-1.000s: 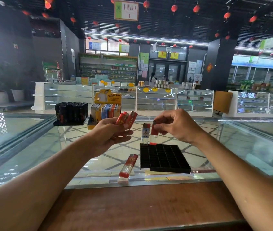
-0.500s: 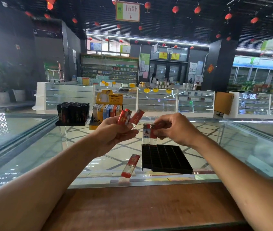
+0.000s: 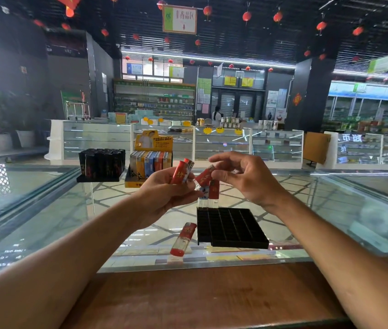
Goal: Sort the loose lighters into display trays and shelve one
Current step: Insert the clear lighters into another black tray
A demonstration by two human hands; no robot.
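My left hand [image 3: 164, 189] grips three red lighters: two held together [image 3: 180, 172] and a third [image 3: 205, 176] fanned out to the right. My right hand [image 3: 247, 178] hovers beside them with fingers spread; its thumb tip is at the top of the fanned lighter and its index finger is above it. Two red-capped lighters [image 3: 209, 194] stand upright in the far left corner of the black grid tray [image 3: 235, 227], just below both hands. One more red lighter [image 3: 183, 238] lies flat on the glass, left of the tray.
A full tray of black lighters [image 3: 101, 162] and a yellow display box of coloured lighters [image 3: 150, 162] stand at the far side of the glass counter [image 3: 46, 210]. A wooden ledge [image 3: 200, 295] runs along the near edge.
My right hand has let go of the second lighter, which stands in the tray, and has risen toward my left hand. My left hand has fanned one lighter out to the right.
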